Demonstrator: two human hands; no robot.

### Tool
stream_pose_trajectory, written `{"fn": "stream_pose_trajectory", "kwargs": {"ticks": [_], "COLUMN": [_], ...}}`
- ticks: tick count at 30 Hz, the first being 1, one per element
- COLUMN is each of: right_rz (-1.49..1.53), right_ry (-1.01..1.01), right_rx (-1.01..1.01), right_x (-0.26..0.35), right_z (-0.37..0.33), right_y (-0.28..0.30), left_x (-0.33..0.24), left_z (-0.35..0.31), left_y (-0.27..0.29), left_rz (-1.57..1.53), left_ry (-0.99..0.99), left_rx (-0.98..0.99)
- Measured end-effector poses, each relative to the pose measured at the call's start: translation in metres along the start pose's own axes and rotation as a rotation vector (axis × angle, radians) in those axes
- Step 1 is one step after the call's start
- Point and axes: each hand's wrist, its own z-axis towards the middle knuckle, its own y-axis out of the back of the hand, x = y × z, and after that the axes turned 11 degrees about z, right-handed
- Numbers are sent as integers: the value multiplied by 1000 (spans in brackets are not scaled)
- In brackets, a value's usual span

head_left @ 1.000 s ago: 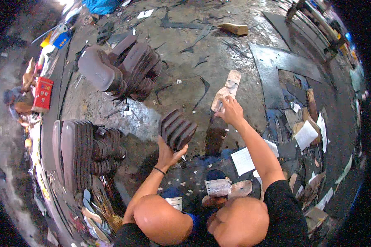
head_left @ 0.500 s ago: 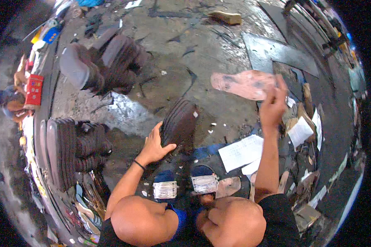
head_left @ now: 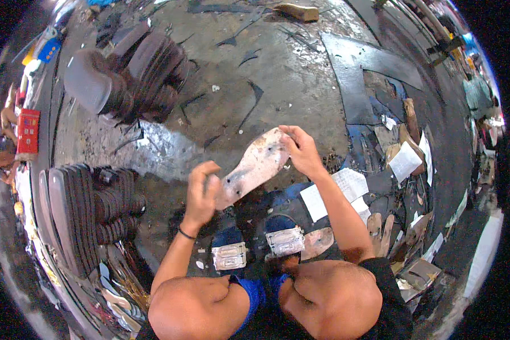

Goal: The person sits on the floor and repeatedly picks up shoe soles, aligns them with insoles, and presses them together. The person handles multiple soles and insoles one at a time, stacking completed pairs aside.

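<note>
A pale pink sole-shaped template [head_left: 255, 164], marked with dark smudges and small holes, is tilted in front of me. My right hand [head_left: 302, 150] pinches its upper right end between thumb and fingers. Beside its lower left end is my left hand [head_left: 203, 190], slightly blurred, fingers bent and apart, with no held thing visible. Whether those fingers touch the template I cannot tell. The stack of dark soles handled earlier does not show; the template may cover it.
Stacks of dark brown soles stand at left [head_left: 79, 215] and far left [head_left: 136, 73]. Dark sheet offcuts [head_left: 252, 102] lie on the floor ahead. On the right are papers [head_left: 337, 192], a grey cut sheet [head_left: 345, 68] and scraps. My sandalled feet [head_left: 229, 255] are below.
My right hand has brought the pink template from the right to the middle, in front of my left hand. My left hand has lifted off the dark soles, which no longer show.
</note>
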Motion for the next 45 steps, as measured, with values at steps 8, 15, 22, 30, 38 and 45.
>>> {"fn": "stream_pose_trajectory", "kwargs": {"ticks": [8, 15, 22, 30, 38, 45], "right_rz": [-470, -513, -615, -740, -644, -399], "right_ry": [223, 142, 165, 217, 288, 342], "right_rx": [-29, -32, -32, -56, -49, -103], "right_x": [-1, 0, 6, 6, 0, 48], "right_z": [10, 17, 11, 4, 9, -6], "right_y": [-16, -17, -25, -29, -22, -39], "left_x": [12, 5, 28, -2, 1, 0], "left_z": [-57, -48, -45, -50, -38, -43], "left_y": [-19, -2, 19, 10, -14, -14], "left_rz": [489, 431, 302, 562, 589, 619], "left_ry": [-200, -211, -188, -200, -262, -254], "left_rx": [44, 117, 163, 208, 121, 111]}}
